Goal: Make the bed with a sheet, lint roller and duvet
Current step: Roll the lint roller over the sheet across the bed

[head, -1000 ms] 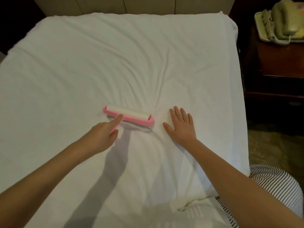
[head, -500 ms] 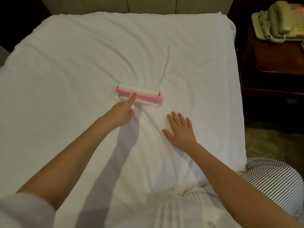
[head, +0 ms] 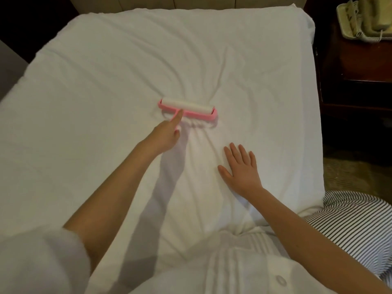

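A white sheet (head: 106, 85) covers the whole bed. On it, near the middle, lies a pink lint roller (head: 187, 108) with a white roll. My left hand (head: 164, 136) grips its pink handle, forefinger stretched along the handle toward the roll. The sheet is bunched into small wrinkles just behind the roller. My right hand (head: 240, 169) lies flat on the sheet with fingers spread, to the right of and nearer than the roller. No duvet is in view.
A dark wooden nightstand (head: 356, 60) stands right of the bed, with a beige telephone (head: 364, 18) on it. A striped cloth (head: 356, 225) lies at the bed's lower right edge. A pale headboard (head: 191, 1) runs along the far side.
My left hand has pushed the lint roller away from me, up the sheet, and wrinkles have gathered behind it. My right hand has stayed flat in place.
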Action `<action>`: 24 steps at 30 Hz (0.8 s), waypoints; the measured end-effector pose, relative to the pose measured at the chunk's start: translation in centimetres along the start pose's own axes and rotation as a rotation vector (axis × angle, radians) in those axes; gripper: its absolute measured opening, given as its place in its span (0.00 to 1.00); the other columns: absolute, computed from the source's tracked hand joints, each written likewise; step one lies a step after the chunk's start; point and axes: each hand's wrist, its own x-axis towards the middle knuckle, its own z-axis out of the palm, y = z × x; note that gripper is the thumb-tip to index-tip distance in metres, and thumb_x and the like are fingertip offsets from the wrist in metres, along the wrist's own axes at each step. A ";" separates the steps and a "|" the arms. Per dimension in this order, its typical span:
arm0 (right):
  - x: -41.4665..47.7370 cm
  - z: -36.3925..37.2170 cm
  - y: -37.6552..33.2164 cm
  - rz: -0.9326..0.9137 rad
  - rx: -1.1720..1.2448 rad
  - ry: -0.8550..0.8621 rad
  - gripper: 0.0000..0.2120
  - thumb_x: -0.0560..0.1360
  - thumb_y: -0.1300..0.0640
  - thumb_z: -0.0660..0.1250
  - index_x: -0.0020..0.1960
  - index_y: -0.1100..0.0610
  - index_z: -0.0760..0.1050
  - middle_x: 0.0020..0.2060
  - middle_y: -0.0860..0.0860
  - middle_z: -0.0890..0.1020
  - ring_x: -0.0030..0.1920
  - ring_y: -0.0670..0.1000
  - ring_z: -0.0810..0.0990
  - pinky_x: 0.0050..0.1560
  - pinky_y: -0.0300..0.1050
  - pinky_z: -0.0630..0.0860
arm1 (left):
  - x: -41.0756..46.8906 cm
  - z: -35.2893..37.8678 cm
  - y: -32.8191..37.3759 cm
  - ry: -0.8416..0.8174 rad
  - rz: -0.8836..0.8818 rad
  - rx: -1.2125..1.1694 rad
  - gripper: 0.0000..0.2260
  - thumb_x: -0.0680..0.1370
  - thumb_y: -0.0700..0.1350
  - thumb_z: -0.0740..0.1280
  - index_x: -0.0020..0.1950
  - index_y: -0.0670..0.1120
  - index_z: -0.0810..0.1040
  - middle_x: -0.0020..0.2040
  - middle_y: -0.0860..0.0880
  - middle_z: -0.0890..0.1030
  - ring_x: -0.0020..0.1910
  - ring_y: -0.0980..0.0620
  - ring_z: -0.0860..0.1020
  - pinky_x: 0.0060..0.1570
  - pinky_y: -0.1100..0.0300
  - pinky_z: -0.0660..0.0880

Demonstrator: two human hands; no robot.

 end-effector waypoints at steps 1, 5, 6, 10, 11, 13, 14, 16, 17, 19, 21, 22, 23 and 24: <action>-0.2 0.3 -0.2 -0.001 0.001 0.007 0.43 0.65 0.34 0.27 0.77 0.50 0.40 0.77 0.47 0.41 0.76 0.50 0.37 0.71 0.47 0.31 | 0.8 0.2 0.6 0.008 0.011 -0.016 0.28 0.81 0.41 0.54 0.78 0.50 0.44 0.40 0.42 0.72 0.40 0.45 0.72 0.33 0.57 0.62; -0.9 1.0 -0.3 -0.011 -0.015 0.038 0.41 0.67 0.35 0.28 0.77 0.50 0.39 0.77 0.47 0.41 0.76 0.49 0.38 0.70 0.45 0.29 | -2.6 0.9 0.6 0.006 -0.028 -0.031 0.29 0.80 0.40 0.55 0.77 0.51 0.46 0.37 0.47 0.69 0.36 0.49 0.70 0.29 0.59 0.61; -1.0 1.2 -0.1 -0.016 -0.025 0.049 0.40 0.67 0.35 0.28 0.77 0.50 0.39 0.77 0.47 0.41 0.76 0.49 0.38 0.69 0.44 0.28 | -4.7 1.2 0.1 -0.012 -0.048 -0.024 0.29 0.80 0.40 0.56 0.77 0.51 0.46 0.40 0.46 0.71 0.38 0.47 0.71 0.33 0.58 0.62; -1.4 1.6 0.0 -0.027 -0.050 0.095 0.38 0.70 0.37 0.29 0.77 0.50 0.41 0.76 0.47 0.42 0.76 0.50 0.41 0.68 0.42 0.27 | -12.5 1.4 -1.5 -0.163 -0.113 0.045 0.30 0.79 0.41 0.56 0.77 0.57 0.46 0.42 0.48 0.72 0.38 0.52 0.71 0.36 0.60 0.65; -1.4 1.7 0.0 -0.026 -0.051 0.103 0.37 0.71 0.37 0.29 0.77 0.50 0.41 0.76 0.47 0.43 0.76 0.50 0.41 0.68 0.42 0.27 | -13.3 1.3 -1.5 -0.198 -0.127 0.049 0.30 0.80 0.42 0.56 0.77 0.57 0.45 0.41 0.49 0.72 0.37 0.53 0.71 0.34 0.61 0.65; -1.4 1.9 0.0 -0.022 -0.049 0.119 0.37 0.71 0.38 0.30 0.77 0.50 0.42 0.77 0.48 0.45 0.77 0.50 0.42 0.69 0.43 0.28 | -12.7 0.8 -1.3 -0.205 -0.124 0.051 0.30 0.80 0.41 0.56 0.77 0.56 0.46 0.48 0.44 0.77 0.41 0.48 0.74 0.35 0.59 0.64; -1.5 2.0 0.0 -0.021 -0.048 0.126 0.36 0.71 0.38 0.29 0.77 0.50 0.42 0.77 0.47 0.45 0.77 0.50 0.42 0.69 0.43 0.28 | -11.6 0.5 -1.2 -0.168 -0.112 0.043 0.29 0.80 0.41 0.57 0.77 0.55 0.46 0.53 0.40 0.77 0.44 0.43 0.76 0.37 0.60 0.64; -1.8 2.2 0.0 -0.022 -0.044 0.143 0.36 0.72 0.38 0.29 0.77 0.50 0.41 0.76 0.46 0.43 0.76 0.49 0.42 0.69 0.42 0.28 | -8.0 0.4 -0.8 -0.077 -0.090 0.018 0.29 0.80 0.41 0.57 0.77 0.54 0.46 0.57 0.35 0.76 0.49 0.40 0.77 0.39 0.61 0.63; -2.0 2.3 0.1 -0.027 -0.040 0.151 0.35 0.72 0.38 0.29 0.77 0.51 0.41 0.75 0.45 0.41 0.76 0.49 0.41 0.69 0.42 0.28 | -5.9 0.5 -0.5 -0.040 -0.082 0.003 0.29 0.80 0.41 0.56 0.77 0.53 0.46 0.58 0.34 0.76 0.49 0.40 0.76 0.39 0.60 0.63; -2.6 2.6 0.4 -0.039 -0.024 0.172 0.34 0.73 0.39 0.31 0.77 0.51 0.43 0.72 0.43 0.41 0.76 0.47 0.42 0.69 0.40 0.27 | -2.2 0.7 0.6 0.016 -0.061 -0.035 0.28 0.81 0.41 0.55 0.78 0.52 0.47 0.57 0.35 0.75 0.48 0.41 0.76 0.40 0.60 0.64; -3.1 2.8 0.9 -0.048 0.009 0.179 0.32 0.76 0.40 0.35 0.77 0.51 0.47 0.73 0.43 0.45 0.76 0.48 0.46 0.70 0.38 0.29 | -0.5 1.2 1.5 0.048 -0.037 -0.051 0.28 0.81 0.40 0.55 0.78 0.50 0.46 0.55 0.36 0.75 0.45 0.43 0.74 0.40 0.59 0.64; -3.3 2.8 1.1 -0.050 0.028 0.179 0.31 0.76 0.40 0.37 0.77 0.51 0.50 0.74 0.44 0.49 0.76 0.48 0.48 0.70 0.37 0.30 | -0.6 1.7 1.6 0.059 -0.033 -0.053 0.29 0.80 0.40 0.55 0.78 0.50 0.46 0.52 0.37 0.74 0.45 0.43 0.73 0.40 0.58 0.63; -3.4 2.8 1.3 -0.050 0.043 0.182 0.31 0.77 0.40 0.38 0.76 0.51 0.52 0.75 0.45 0.52 0.76 0.48 0.50 0.71 0.37 0.32 | -1.4 2.2 1.5 0.070 -0.037 -0.053 0.29 0.80 0.40 0.56 0.78 0.50 0.46 0.50 0.38 0.73 0.46 0.42 0.74 0.40 0.58 0.63; -3.5 2.8 1.3 -0.048 0.055 0.187 0.31 0.77 0.41 0.39 0.76 0.51 0.54 0.75 0.46 0.55 0.76 0.49 0.51 0.71 0.37 0.32 | -3.0 3.0 1.1 0.075 -0.052 -0.052 0.30 0.80 0.40 0.57 0.77 0.50 0.45 0.48 0.40 0.72 0.47 0.40 0.74 0.40 0.58 0.63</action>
